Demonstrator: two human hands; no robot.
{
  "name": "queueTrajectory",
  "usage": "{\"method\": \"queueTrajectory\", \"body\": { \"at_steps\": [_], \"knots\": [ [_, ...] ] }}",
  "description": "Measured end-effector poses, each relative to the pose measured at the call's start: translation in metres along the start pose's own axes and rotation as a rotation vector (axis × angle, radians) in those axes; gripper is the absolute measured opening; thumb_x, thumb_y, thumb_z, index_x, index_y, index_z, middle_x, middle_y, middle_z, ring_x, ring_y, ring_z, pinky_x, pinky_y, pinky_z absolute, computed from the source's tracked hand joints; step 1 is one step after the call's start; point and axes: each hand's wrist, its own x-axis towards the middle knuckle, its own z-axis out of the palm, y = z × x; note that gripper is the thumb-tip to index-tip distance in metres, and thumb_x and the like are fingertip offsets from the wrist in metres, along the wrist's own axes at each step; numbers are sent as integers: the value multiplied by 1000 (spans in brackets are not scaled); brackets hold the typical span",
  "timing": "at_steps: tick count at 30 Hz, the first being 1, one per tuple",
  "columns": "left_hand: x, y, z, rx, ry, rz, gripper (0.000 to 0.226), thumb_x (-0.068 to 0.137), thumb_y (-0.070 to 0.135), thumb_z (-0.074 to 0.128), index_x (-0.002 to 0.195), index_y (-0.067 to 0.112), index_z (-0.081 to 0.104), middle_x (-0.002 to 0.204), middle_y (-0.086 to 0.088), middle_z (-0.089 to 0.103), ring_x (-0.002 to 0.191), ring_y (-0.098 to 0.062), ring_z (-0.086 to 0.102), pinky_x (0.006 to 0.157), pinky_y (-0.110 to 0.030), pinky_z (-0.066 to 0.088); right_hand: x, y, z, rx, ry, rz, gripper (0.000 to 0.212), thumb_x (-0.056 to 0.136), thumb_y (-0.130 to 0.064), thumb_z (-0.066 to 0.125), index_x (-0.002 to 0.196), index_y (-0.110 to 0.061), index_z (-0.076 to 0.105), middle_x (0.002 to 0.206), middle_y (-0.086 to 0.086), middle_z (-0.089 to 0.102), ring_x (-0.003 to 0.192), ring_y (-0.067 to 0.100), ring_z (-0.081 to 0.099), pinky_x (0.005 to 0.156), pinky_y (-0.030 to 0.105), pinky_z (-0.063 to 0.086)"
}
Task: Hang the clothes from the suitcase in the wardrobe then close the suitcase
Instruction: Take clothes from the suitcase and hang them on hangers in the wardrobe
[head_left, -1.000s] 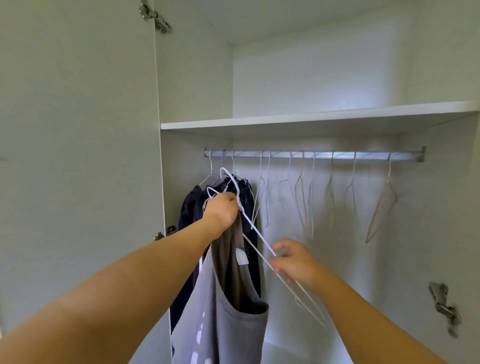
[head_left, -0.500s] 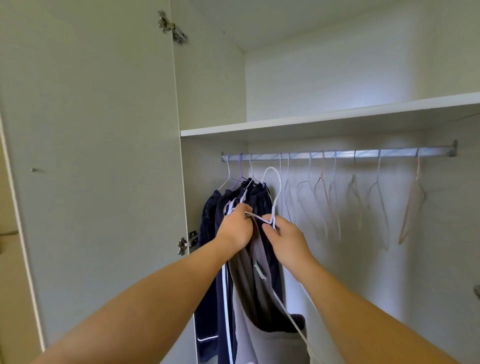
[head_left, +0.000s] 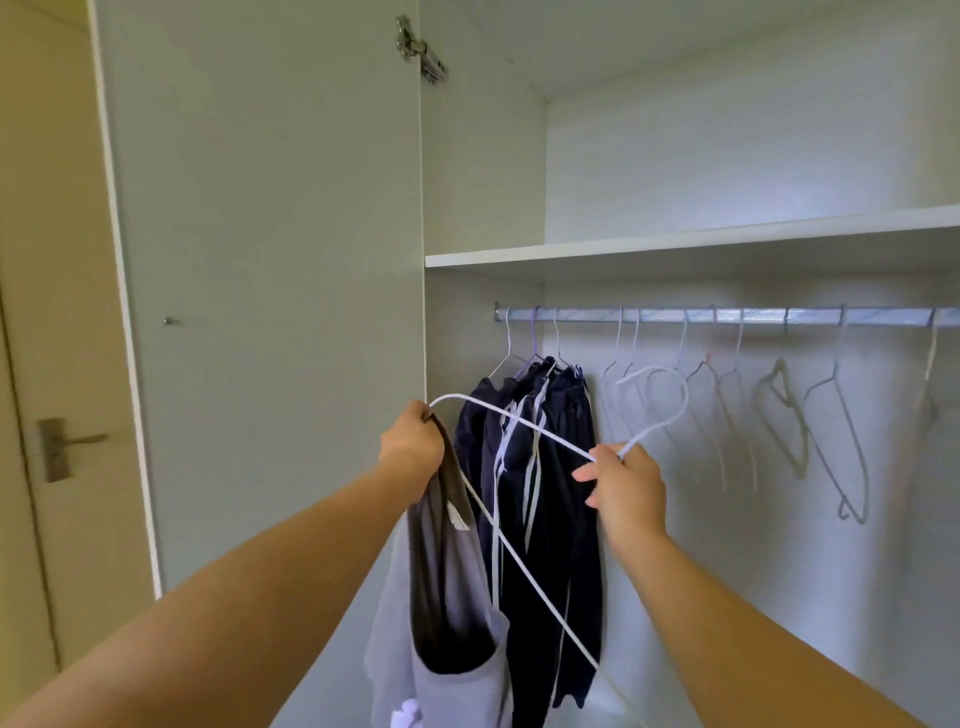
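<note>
My left hand (head_left: 413, 441) clenched on grey garment (head_left: 447, 613) and one end of white hanger (head_left: 524, 422); right hand (head_left: 626, 483) pinches hanger's neck below its hook; both held in front of wardrobe rail (head_left: 727, 315), beside hung navy clothes (head_left: 540, 493); suitcase unseen.

left hand (head_left: 413, 441): raised, fisted | right hand (head_left: 626, 486): raised, pinching

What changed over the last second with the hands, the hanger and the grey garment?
The hands spread apart: the right hand now grips the white hanger near its hook, the left hand its far end together with the grey garment. The hanger is still off the rail; the dark clothes are unmoved.
</note>
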Motion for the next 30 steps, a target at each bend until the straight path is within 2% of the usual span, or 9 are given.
{"method": "queueTrajectory", "body": {
  "at_steps": [3,6,8,10,13,21,23,26,30],
  "knots": [
    [5,-10,-18,27,46,-12,30,99,11,24,118,10,47,105,-18,53,85,-30,49,77,-36,45,-3,-4,17,-16,17,-8,16,95,-16,41,88,-10,55,64,0,54,53,17,41,53,26,34],
    [6,-22,-28,81,98,14,18,97,11,24,104,14,41,89,-12,50,81,-32,50,75,-39,45,-4,-4,29,-8,98,-32,31,98,-25,39,95,-2,61,65,5,47,56,19,40,52,27,30],
    [9,-30,-35,76,129,-30,11,97,12,26,101,12,36,85,-10,48,82,-32,51,74,-40,44,-5,-1,34,15,146,-17,39,99,-29,39,91,4,60,65,7,46,60,24,43,52,26,31],
    [17,-38,-43,29,150,-120,13,99,17,31,106,7,35,93,-13,49,87,-33,51,74,-39,43,-5,1,39,38,160,11,41,97,-30,44,80,6,56,60,7,43,58,24,40,52,27,30],
    [29,-48,-57,70,155,-152,22,100,23,35,108,3,41,96,-14,50,85,-31,49,71,-36,40,-5,4,46,34,153,51,45,95,-27,50,56,-10,34,55,5,34,51,20,29,51,28,26],
    [50,-68,-81,72,163,-141,16,98,24,41,102,11,47,90,-10,50,82,-29,49,73,-33,41,-9,2,53,-12,74,73,41,95,-23,47,60,-14,28,56,4,27,51,18,22,50,28,19],
    [50,-69,-80,69,163,-113,14,98,25,42,99,12,47,84,-7,51,82,-29,51,73,-34,44,-8,1,52,-24,77,70,43,95,-21,47,58,-15,26,55,3,26,51,17,21,50,27,19],
    [47,-68,-76,125,164,-32,14,98,25,42,101,14,51,90,-9,56,85,-32,55,75,-37,48,-8,1,51,-57,78,60,44,94,-19,47,57,-16,23,55,3,25,52,16,20,51,27,19],
    [31,-53,-60,439,166,271,23,100,28,38,108,15,55,101,-7,56,89,-31,55,68,-33,41,-19,-3,62,-100,2,28,46,95,-20,47,56,-15,23,54,1,27,51,16,23,49,28,21]
  ]
}}
